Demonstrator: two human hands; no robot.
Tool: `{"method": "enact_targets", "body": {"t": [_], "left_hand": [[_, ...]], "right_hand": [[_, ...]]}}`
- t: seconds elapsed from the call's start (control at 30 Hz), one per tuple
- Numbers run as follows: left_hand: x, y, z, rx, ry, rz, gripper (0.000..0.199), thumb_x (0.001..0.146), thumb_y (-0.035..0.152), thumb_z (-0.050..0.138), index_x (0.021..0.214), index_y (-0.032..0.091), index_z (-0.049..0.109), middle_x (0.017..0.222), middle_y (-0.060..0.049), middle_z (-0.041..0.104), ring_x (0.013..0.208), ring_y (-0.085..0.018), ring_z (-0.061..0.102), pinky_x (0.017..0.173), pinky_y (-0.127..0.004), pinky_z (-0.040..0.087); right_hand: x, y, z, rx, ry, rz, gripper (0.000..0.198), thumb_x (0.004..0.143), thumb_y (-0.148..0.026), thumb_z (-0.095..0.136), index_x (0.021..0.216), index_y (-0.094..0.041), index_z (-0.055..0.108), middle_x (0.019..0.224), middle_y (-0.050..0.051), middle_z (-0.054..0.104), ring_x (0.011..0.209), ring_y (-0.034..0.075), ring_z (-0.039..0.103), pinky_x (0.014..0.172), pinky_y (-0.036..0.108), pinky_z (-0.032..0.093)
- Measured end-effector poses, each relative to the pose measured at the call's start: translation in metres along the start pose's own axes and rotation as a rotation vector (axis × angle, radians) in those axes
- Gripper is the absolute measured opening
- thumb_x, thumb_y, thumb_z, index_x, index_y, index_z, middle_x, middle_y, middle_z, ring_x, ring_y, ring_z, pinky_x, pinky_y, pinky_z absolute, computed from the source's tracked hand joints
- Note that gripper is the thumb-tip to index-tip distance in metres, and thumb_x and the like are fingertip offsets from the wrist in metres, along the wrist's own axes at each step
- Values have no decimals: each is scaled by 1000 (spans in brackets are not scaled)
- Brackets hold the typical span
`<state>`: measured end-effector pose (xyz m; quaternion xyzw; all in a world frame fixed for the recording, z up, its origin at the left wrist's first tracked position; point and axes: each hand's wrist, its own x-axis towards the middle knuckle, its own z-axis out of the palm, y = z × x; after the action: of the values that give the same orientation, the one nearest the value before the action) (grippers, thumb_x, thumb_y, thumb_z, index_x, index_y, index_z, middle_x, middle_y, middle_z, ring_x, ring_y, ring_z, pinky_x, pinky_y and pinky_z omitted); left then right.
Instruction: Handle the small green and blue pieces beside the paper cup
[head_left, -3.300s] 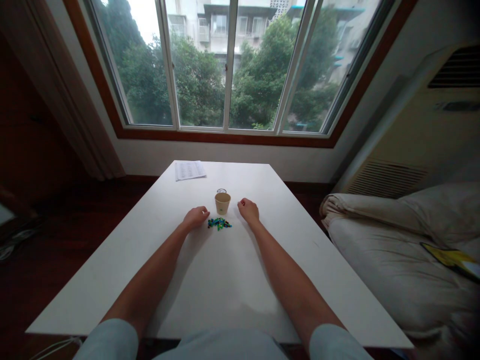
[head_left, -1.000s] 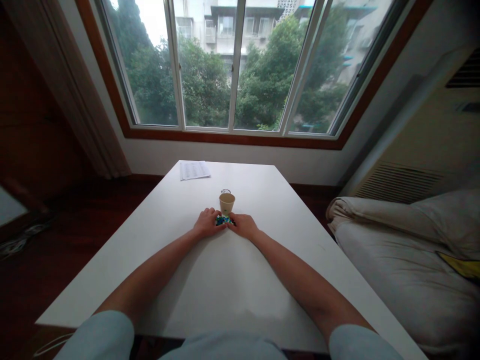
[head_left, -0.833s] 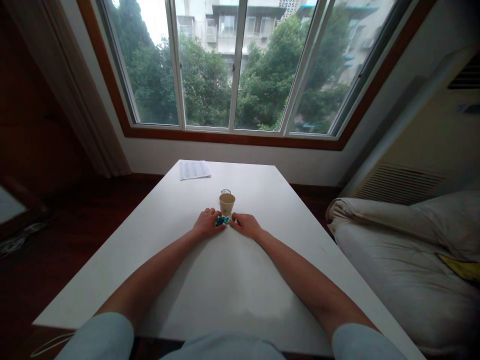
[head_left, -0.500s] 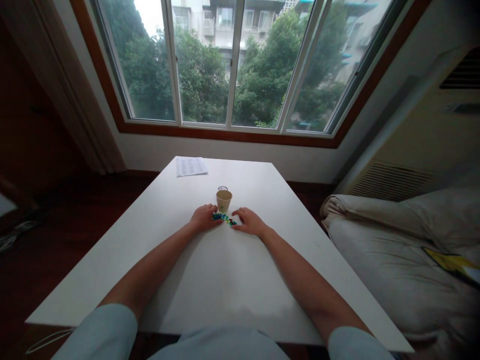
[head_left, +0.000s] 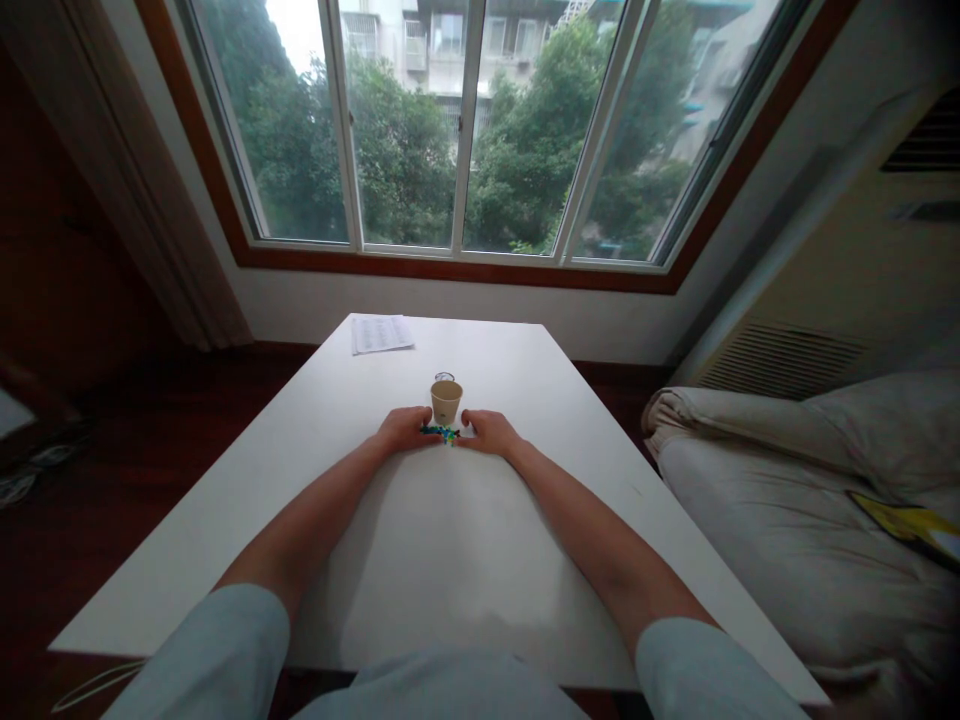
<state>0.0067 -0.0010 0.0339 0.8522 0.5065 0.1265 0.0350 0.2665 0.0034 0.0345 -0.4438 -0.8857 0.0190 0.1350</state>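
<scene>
On a white counter (head_left: pixel 465 560), left hand (head_left: pixel 403 428) and right hand (head_left: pixel 489 433), fingers (head_left: pixel 471 443) parted, flank colourful pieces (head_left: pixel 448 435); beyond the fingers, a cup (head_left: pixel 446 403).

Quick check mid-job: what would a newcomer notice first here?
The bright window fills the upper middle. Below, on the white table, small colourful pieces lie between the left hand and right hand, with a tan cup upright just beyond.

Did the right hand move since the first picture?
Yes. Judged against the cup, the right hand has shifted left and nearer the camera, beside the colourful bits.
</scene>
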Motion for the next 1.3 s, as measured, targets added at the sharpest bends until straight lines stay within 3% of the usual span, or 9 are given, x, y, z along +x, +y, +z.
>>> {"method": "enact_targets", "body": {"t": [0.13,0.27,0.37,0.47,0.67,0.8,1.17,1.3], "left_hand": [[1,0,1,-17,-3,-9,48,79,69,56,86,22,59,81,-2,65,71,-17,55,60,-27,26],[1,0,1,-40,26,-29,44,88,64,50,87,22,60,80,-3,66,71,-17,56,61,-27,28],[-1,-2,1,-54,71,-48,37,93,56,46,88,22,62,81,-2,65,70,-17,55,62,-27,29],[-5,-3,3,-84,113,-60,28,93,48,50,92,23,64,82,-2,65,71,-16,55,63,-27,31],[-17,-5,6,-209,135,-12,23,92,41,55,98,24,68,85,-2,62,74,-15,54,68,-26,37],[-18,-7,6,-249,125,4,23,91,40,56,100,24,70,86,-2,61,75,-14,54,69,-26,39],[-14,-12,12,-298,138,-34,23,90,36,53,98,25,72,86,-1,62,74,-14,54,70,-25,41],[-15,-7,9,-290,123,-31,24,89,37,55,99,24,72,86,-1,62,74,-13,54,70,-25,41]], "right_hand": [[4,3,4,-13,-6,57,39,91,-61,55,98,-23,63,82,2,68,76,17,58,67,25,31],[7,8,9,3,59,188,34,102,-43,41,91,-22,65,90,4,70,82,16,59,69,24,32],[7,12,12,58,90,274,28,100,-34,42,91,-22,66,92,5,71,82,16,59,68,24,32],[2,14,14,173,102,223,19,96,-27,49,98,-22,67,90,2,70,80,15,58,68,23,34],[-7,16,13,294,102,151,19,92,-30,53,96,-21,70,79,0,66,70,13,53,65,22,36],[-10,13,4,301,22,115,20,89,-37,59,96,-21,69,71,-3,61,63,11,50,61,22,32],[-13,-9,-14,186,-58,9,40,81,-53,70,107,-23,63,86,0,64,69,12,52,64,22,32],[-13,-11,-13,120,-89,48,40,82,-54,69,107,-23,62,83,0,65,69,13,53,62,23,30]]}}
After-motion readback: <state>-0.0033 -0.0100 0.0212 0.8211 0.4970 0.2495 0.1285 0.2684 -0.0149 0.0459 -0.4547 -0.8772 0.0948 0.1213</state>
